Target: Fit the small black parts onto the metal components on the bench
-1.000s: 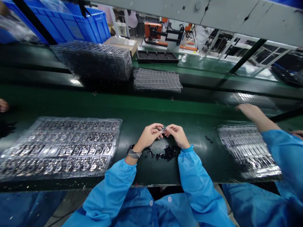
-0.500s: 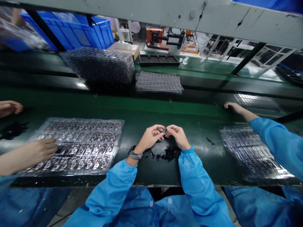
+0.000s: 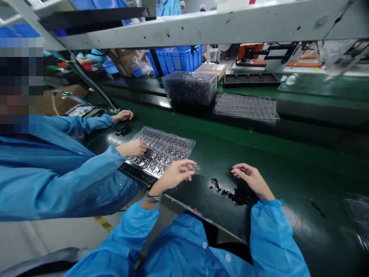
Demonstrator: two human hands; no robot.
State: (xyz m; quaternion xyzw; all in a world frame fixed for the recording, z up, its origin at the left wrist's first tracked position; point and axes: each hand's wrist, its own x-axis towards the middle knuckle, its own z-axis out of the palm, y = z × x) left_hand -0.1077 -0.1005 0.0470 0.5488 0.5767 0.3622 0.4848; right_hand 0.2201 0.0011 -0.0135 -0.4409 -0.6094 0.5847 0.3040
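Observation:
Between the fingertips of my left hand (image 3: 175, 176) is a small metallic electronic part (image 3: 196, 168), held just past the right side of a clear plastic tray (image 3: 190, 144). Rows of similar small parts fill that tray. My right hand (image 3: 251, 179) hovers apart from it, fingers loosely bent and nothing visible between them. Close below and to its left lies a pile of small black pieces (image 3: 239, 195) on the green work surface (image 3: 288, 165), with a few scattered leftwards.
At the left, a co-worker's hand (image 3: 134, 148) touches the tray; their other hand (image 3: 123, 115) rests near another black pile (image 3: 124, 130). Stacked clear trays (image 3: 190, 88), flat empty trays (image 3: 246, 107) and a black tray (image 3: 250, 79) stand behind. A grey beam (image 3: 196, 32) crosses above.
My view has swung left. My hands have separated: the left has carried the small electronic part towards the filled tray, while the right has let go and stays by the black pieces.

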